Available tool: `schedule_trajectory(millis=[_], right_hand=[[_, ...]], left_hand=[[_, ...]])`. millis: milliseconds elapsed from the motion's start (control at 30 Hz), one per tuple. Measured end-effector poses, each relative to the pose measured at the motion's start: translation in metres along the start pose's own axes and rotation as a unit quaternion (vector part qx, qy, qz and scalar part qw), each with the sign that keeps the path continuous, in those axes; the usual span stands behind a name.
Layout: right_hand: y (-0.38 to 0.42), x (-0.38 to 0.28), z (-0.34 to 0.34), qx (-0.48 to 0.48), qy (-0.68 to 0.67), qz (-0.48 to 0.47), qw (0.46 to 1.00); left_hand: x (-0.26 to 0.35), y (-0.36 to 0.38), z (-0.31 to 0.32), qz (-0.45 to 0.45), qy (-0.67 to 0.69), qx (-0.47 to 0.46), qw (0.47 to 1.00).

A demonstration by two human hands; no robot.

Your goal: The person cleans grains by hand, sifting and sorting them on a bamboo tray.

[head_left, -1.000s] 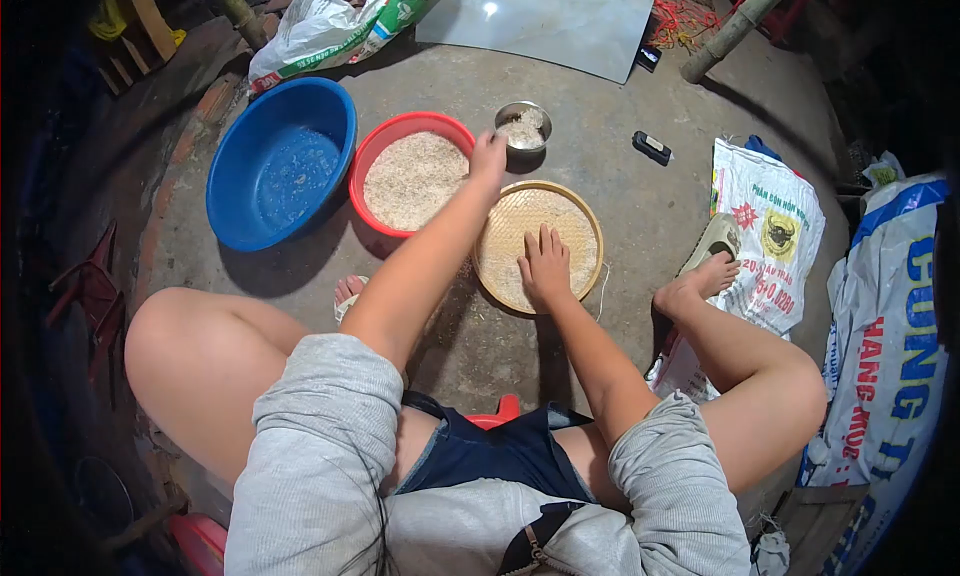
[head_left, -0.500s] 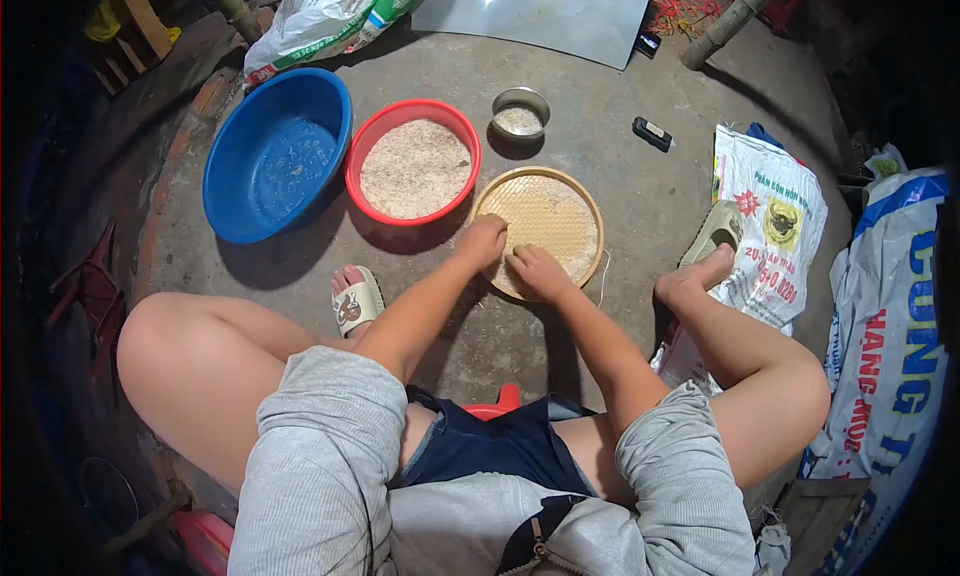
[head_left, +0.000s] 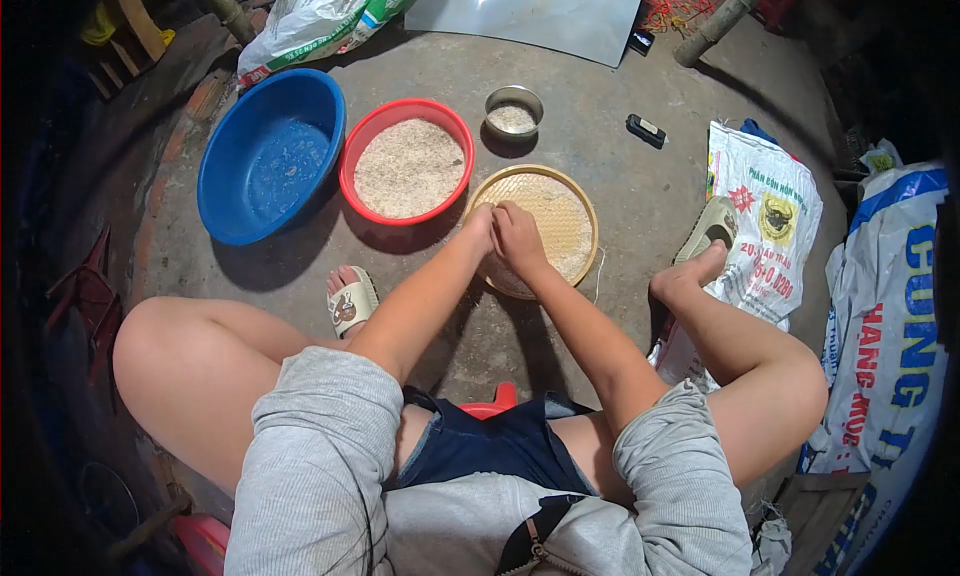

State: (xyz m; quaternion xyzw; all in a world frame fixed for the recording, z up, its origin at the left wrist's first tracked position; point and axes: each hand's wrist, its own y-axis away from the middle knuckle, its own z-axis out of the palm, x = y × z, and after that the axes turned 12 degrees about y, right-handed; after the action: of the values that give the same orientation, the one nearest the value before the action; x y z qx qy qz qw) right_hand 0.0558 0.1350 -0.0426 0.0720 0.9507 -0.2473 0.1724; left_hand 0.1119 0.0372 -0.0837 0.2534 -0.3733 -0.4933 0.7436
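A round woven tray (head_left: 556,208) with a light rim lies on the floor in front of me, pale grains spread over its right and lower parts. My left hand (head_left: 483,226) is at the tray's left edge, its fingers bent together; whatever they hold is too small to make out. Right beside it, over the left part of the tray, my right hand (head_left: 517,237) has curled fingers close to the left fingertips. Anything between its fingers is hidden. To the left stands a red basin (head_left: 466,166) filled with pale grain. Behind the tray is a small metal bowl (head_left: 534,103) holding some grain.
A large blue basin (head_left: 268,161) stands at the left. A black object (head_left: 646,130) lies on the floor behind right. White printed sacks (head_left: 765,216) lie by my right foot. A metal sheet (head_left: 530,11) and a pole (head_left: 725,21) are at the back.
My right hand has moved up and left from the middle of the tray to meet my left hand. My left hand has shifted slightly and stays near the tray's left edge.
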Motion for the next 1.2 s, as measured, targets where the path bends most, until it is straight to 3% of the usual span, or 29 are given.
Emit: schedule_trajectory(millis=[33, 233, 300, 433, 500, 533, 600, 633, 667, 733, 800, 900, 1033, 1100, 1133, 1200], right_hand=[[-0.001, -0.003, -0.001, 0.039, 0.068, -0.032, 0.996], [0.046, 0.041, -0.015, -0.005, 0.15, 0.003, 0.989], [0.058, 0.053, -0.03, -0.215, 0.127, -0.046, 0.967], [0.068, 0.061, -0.029, -0.245, 0.102, -0.153, 0.952], [0.069, 0.059, -0.016, -0.23, 0.087, -0.033, 0.969], [0.064, 0.05, -0.016, -0.231, 0.088, -0.031, 0.969], [0.052, 0.027, -0.009, -0.079, 0.017, 0.077, 0.994], [0.04, 0.016, -0.004, -0.045, -0.014, 0.088, 0.995], [0.031, 0.006, -0.003, -0.036, -0.066, 0.06, 0.995], [0.01, -0.008, -0.009, -0.025, -0.117, 0.034, 0.992], [0.001, -0.004, -0.006, 0.017, -0.002, -0.058, 0.998], [0.007, 0.017, -0.022, 0.045, 0.026, -0.055, 0.997], [0.056, 0.065, -0.038, -0.05, 0.156, -0.01, 0.986], [0.076, 0.08, -0.038, -0.133, 0.183, 0.063, 0.972], [0.078, 0.082, -0.031, -0.135, 0.183, 0.063, 0.972], [0.076, 0.082, -0.012, -0.117, 0.133, 0.167, 0.97]], left_hand=[[0.005, -0.01, -0.006, -0.001, -0.001, 0.001, 1.0], [0.033, 0.001, -0.015, 0.056, -0.079, 0.096, 0.991], [0.031, 0.006, -0.022, 0.046, -0.097, 0.094, 0.99], [0.027, 0.009, -0.028, 0.062, -0.149, 0.077, 0.984], [0.022, 0.007, -0.027, 0.067, -0.162, 0.067, 0.982], [0.02, 0.005, -0.026, 0.053, -0.177, 0.067, 0.98], [0.015, 0.002, -0.023, 0.038, -0.195, 0.067, 0.978], [0.012, 0.002, -0.02, -0.003, -0.178, 0.05, 0.983], [0.009, 0.003, -0.017, -0.043, -0.161, 0.033, 0.985], [0.004, 0.008, -0.004, -0.041, -0.131, 0.026, 0.99], [0.004, 0.011, 0.003, -0.008, -0.077, -0.007, 0.997], [0.018, 0.002, -0.002, 0.026, -0.056, 0.03, 0.998], [0.031, 0.002, -0.02, 0.029, -0.036, 0.038, 0.998], [0.033, -0.003, -0.034, 0.012, -0.015, 0.026, 0.999], [0.032, 0.0, -0.036, 0.027, -0.044, 0.036, 0.998], [0.028, 0.005, -0.033, 0.05, -0.099, 0.05, 0.993]])
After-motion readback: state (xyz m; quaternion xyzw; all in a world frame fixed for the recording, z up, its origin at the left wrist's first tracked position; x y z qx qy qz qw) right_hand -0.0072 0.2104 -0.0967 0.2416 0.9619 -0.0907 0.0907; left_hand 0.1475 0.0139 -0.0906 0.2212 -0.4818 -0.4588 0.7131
